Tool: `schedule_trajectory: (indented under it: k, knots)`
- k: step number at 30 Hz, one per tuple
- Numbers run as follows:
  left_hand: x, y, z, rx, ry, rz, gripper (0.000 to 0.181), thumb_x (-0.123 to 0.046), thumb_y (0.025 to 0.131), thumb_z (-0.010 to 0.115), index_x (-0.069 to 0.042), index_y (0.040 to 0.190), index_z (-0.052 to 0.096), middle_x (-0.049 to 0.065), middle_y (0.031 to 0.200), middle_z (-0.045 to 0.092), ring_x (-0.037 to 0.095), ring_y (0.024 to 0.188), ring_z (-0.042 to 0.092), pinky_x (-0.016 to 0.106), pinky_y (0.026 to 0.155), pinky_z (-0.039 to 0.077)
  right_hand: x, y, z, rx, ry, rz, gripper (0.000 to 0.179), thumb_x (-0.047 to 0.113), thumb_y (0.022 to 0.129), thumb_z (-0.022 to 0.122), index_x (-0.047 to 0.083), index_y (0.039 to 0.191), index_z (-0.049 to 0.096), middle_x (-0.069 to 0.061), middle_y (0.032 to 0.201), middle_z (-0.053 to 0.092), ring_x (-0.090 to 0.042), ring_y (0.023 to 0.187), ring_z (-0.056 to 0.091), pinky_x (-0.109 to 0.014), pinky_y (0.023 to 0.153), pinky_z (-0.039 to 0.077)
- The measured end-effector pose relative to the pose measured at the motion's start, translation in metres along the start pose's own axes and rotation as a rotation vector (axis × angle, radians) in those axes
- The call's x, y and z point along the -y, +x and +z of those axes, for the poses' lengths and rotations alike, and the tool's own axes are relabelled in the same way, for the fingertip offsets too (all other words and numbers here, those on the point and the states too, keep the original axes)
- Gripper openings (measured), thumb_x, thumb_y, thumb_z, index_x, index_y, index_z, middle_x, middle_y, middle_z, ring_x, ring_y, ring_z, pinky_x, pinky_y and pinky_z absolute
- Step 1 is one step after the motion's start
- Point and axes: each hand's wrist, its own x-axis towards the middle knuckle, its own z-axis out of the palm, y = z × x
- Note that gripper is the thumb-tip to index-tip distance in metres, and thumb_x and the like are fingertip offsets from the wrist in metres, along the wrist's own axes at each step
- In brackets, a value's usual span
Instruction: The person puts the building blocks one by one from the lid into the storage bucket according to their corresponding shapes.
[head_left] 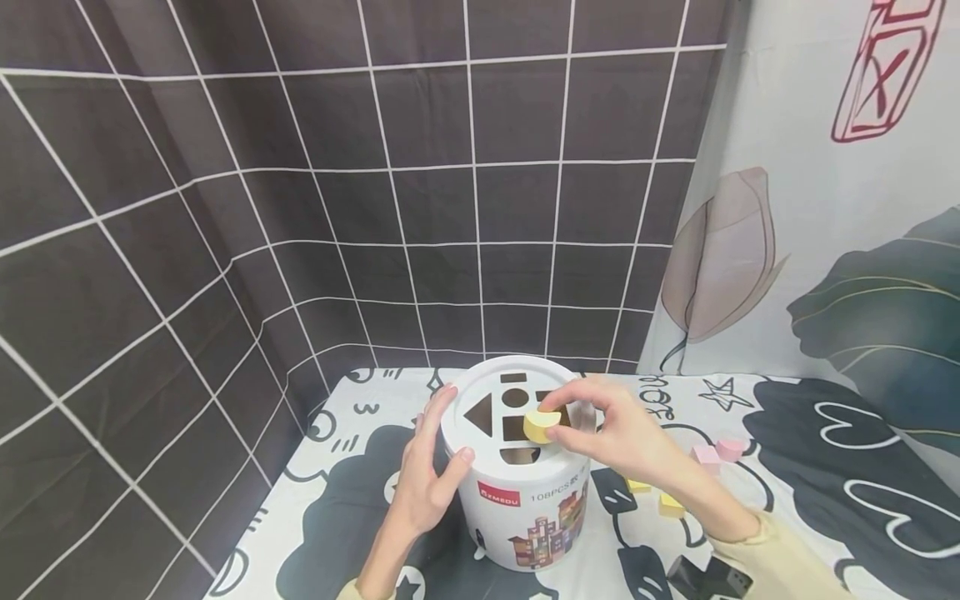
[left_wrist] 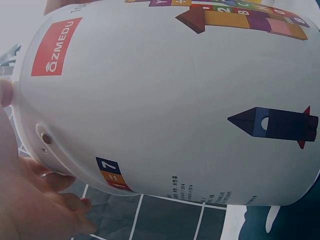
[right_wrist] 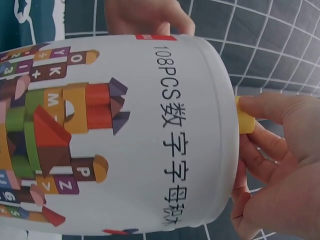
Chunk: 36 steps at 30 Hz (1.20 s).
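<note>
A white bucket [head_left: 487, 517] with printed toy blocks on its side stands upright, its white lid [head_left: 468, 442] cut with holes of several shapes. My right hand [head_left: 618, 425] pinches a yellow half-round block [head_left: 538, 428] between thumb and fingers, over the right part of the lid. In the right wrist view this yellow block [right_wrist: 245, 117] is at the lid, its lower edge hidden by the rim. Against the bucket's left rim rests my left hand [head_left: 426, 479], fingers extended and thumb at the front edge. The left wrist view shows that hand [left_wrist: 40, 200] beside the bucket's top.
Two pink blocks [head_left: 707, 457] and two yellow blocks [head_left: 670, 505] lie on the patterned cloth [head_left: 352, 433] right of the bucket. A small black object [head_left: 708, 577] is near the right sleeve. A dark gridded curtain [head_left: 435, 208] hangs behind.
</note>
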Motion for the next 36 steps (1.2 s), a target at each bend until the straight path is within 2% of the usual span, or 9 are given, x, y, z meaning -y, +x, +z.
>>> schedule_trajectory:
  k: [12,19,27,36]
  knots:
    - [0.0,0.0,0.0,0.008,0.025,-0.011,0.064,-0.02,0.078,0.052,-0.006,0.137,0.035,0.009,0.141,0.034,0.025,0.131,0.024,0.057,0.103,0.009,0.012,0.004,0.013,0.026,0.073,-0.035,0.028,0.007,0.07,0.076,0.02,0.093,0.068,0.011,0.09,0.061,-0.021,0.085,0.049,-0.035,0.075,0.041]
    - [0.0,0.002,0.0,-0.001,0.035,0.023,0.063,-0.018,0.077,0.054,-0.004,0.136,0.036,0.012,0.139,0.036,0.027,0.129,0.029,0.059,0.1,0.011,0.012,0.004,0.015,0.034,0.024,-0.084,0.028,0.008,0.068,0.077,0.02,0.092,0.068,0.013,0.091,0.062,-0.015,0.083,0.047,-0.03,0.073,0.038]
    - [0.001,-0.001,0.0,0.01,0.034,-0.008,0.063,-0.02,0.078,0.053,-0.005,0.137,0.035,0.01,0.14,0.036,0.024,0.13,0.028,0.058,0.101,0.011,0.012,0.002,0.018,0.041,0.012,-0.09,0.027,0.009,0.068,0.077,0.019,0.091,0.068,0.013,0.089,0.062,-0.018,0.082,0.047,-0.03,0.071,0.039]
    - [-0.001,0.001,-0.001,-0.003,0.039,0.022,0.062,-0.018,0.078,0.053,-0.005,0.136,0.036,0.011,0.139,0.037,0.027,0.129,0.029,0.06,0.1,0.01,0.009,0.002,0.018,0.044,-0.017,-0.142,0.024,0.009,0.068,0.077,0.017,0.089,0.068,0.013,0.088,0.063,-0.013,0.081,0.045,-0.031,0.068,0.038]
